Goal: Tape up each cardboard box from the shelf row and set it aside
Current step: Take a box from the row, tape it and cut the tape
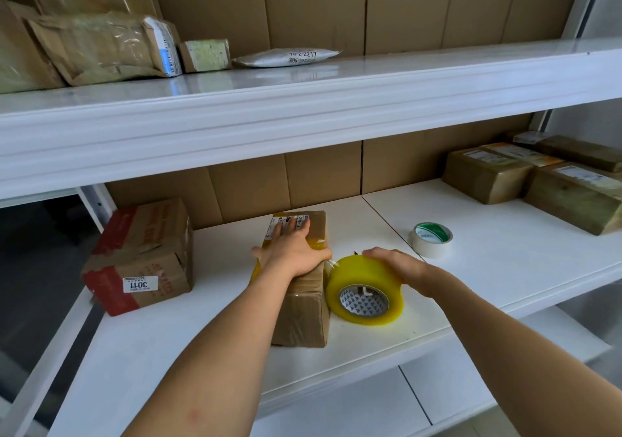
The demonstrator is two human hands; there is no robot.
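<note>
The box (299,288) is being pressed flat to the shelf (471,268) under the open left hand (292,248), its long axis running away from the person. The roll (365,291), touching the box's right side, is being gripped from above by the right hand (400,266).

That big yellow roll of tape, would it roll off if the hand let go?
Probably: the yellow tape roll stands on its curved edge, steadied by the right hand. A strand seems stuck to the box, which might check it. It looks stiff.
</note>
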